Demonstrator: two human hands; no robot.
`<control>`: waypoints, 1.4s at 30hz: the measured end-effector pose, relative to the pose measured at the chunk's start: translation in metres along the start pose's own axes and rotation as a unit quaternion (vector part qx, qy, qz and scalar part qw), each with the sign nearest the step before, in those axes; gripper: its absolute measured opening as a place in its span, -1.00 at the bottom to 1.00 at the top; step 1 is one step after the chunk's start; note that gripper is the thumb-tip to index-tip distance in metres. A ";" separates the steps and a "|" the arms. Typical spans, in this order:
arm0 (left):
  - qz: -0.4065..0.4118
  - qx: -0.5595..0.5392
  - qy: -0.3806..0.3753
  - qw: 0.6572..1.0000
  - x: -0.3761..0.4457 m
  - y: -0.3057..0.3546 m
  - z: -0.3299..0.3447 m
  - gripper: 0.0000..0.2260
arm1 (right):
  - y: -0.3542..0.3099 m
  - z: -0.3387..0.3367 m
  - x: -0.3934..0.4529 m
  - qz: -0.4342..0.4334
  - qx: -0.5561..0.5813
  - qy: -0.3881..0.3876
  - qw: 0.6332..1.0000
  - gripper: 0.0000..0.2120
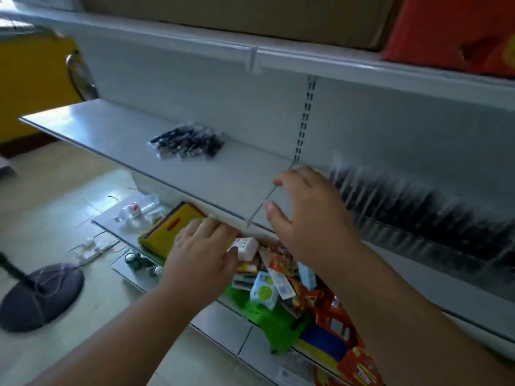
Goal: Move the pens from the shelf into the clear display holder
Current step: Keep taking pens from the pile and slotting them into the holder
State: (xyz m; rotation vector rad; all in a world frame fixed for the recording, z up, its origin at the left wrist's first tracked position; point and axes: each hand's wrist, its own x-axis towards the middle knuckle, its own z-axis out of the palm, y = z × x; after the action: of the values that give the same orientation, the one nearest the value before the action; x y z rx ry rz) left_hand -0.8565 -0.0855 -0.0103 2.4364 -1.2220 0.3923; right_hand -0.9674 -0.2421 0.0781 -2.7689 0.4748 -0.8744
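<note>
A pack of dark pens lies on the white shelf, left of centre. To the right a clear display holder stands along the shelf with a long row of dark pens in it, blurred. My right hand hovers over the shelf just left of the holder, fingers spread and relaxed, holding nothing. My left hand is lower, at the shelf's front edge, fingers straight with the tips at the edge. The frame is motion-blurred.
Below the shelf lies a lower shelf crowded with a yellow box, small cartons and bright packets. A fan base stands on the floor at left. A cardboard box and a red item sit on the top shelf.
</note>
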 end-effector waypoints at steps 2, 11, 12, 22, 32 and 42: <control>-0.013 0.008 -0.003 1.000 -0.001 -0.046 -0.010 -0.66 | -0.033 0.024 0.019 0.005 -0.001 -0.009 1.000 -0.69; -0.013 0.013 -0.022 1.000 0.019 -0.198 -0.044 -0.66 | -0.132 0.105 0.097 0.037 0.011 -0.047 0.998 -0.69; -0.011 0.012 -0.025 1.000 0.024 -0.207 -0.044 -0.66 | -0.136 0.111 0.104 0.039 0.007 -0.050 0.998 -0.69; -0.025 -0.013 -0.037 0.999 0.105 -0.261 -0.017 -0.64 | -0.133 0.171 0.197 0.031 0.002 -0.067 0.997 -0.73; -0.006 -0.056 -0.037 0.998 0.191 -0.335 0.001 -0.68 | -0.144 0.234 0.266 0.064 -0.006 -0.064 0.996 -0.72; 0.069 -0.125 -0.135 0.980 0.320 -0.402 0.037 -0.72 | -0.166 0.273 0.302 0.209 -0.060 -0.005 0.976 -0.74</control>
State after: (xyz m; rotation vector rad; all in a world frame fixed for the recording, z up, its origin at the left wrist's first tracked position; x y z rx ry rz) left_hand -0.3420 -0.1076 0.0025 2.2455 -1.4601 -0.0597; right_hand -0.5338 -0.1714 0.0626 -2.6189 1.0920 -0.7486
